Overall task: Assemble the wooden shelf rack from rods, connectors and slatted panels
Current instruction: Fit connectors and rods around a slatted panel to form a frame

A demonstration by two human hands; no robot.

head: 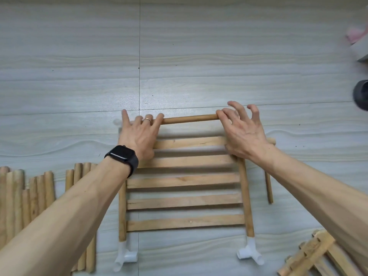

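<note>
Rack part-built, flat on pale wood-grain floor (179,56). Slatted panel (185,182), 5 slats in view, lies between 2 side rods, left (122,216) and right (247,196). The near end of each side rod sits in a white connector, left (125,255) and right (250,253). Top rod (189,118) lies crosswise just beyond the panel's far edge. Left hand (139,134), with watch (123,156) and ring (148,119), has its fingers curled down over the top rod's left end, gripping it. Right hand (243,132) is splayed, 1 fingertip resting on the rod's right end and the other fingers lifted, not gripping. Spare rods (20,196) lie side by side at the left, partly under the left forearm. 1 loose rod (268,188) lies just right of the frame. Second slatted panel (314,253) lies at the lower right, partly hidden by the right forearm.
</note>
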